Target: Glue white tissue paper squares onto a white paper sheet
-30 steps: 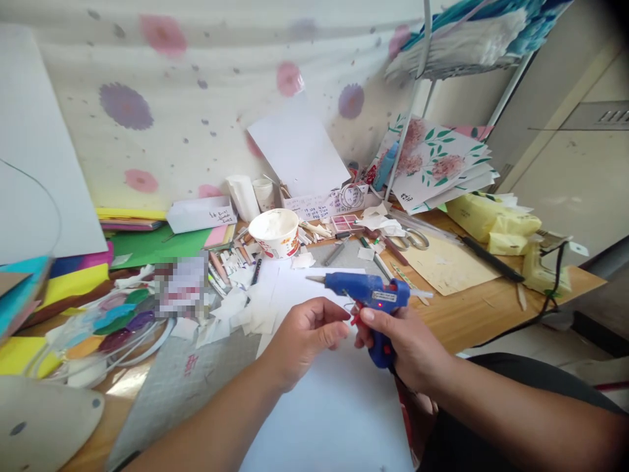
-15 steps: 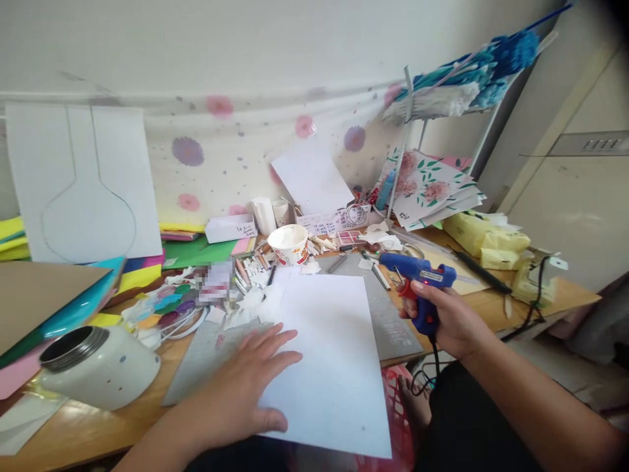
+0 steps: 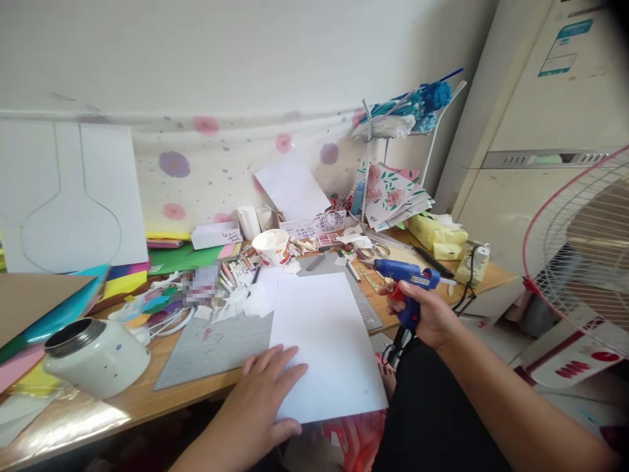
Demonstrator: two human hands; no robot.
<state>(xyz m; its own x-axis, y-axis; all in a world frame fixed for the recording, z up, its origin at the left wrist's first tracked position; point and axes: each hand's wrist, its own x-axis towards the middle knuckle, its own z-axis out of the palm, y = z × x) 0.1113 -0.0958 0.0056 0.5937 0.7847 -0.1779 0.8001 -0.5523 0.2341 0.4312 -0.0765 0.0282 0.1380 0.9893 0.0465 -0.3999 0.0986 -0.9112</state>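
On the left, a pale jar [image 3: 98, 360] is sitting on the wooden table [image 3: 152, 401]. Beside it, a grey cutting mat [image 3: 209, 354] is lying partly under a white sheet [image 3: 327, 341]. The left hand [image 3: 268, 400], fingers spread wide, is resting on this sheet's left edge. Rightward, a blue glue gun [image 3: 409, 273] is pointing left; the right hand [image 3: 430, 314] is gripping its handle.
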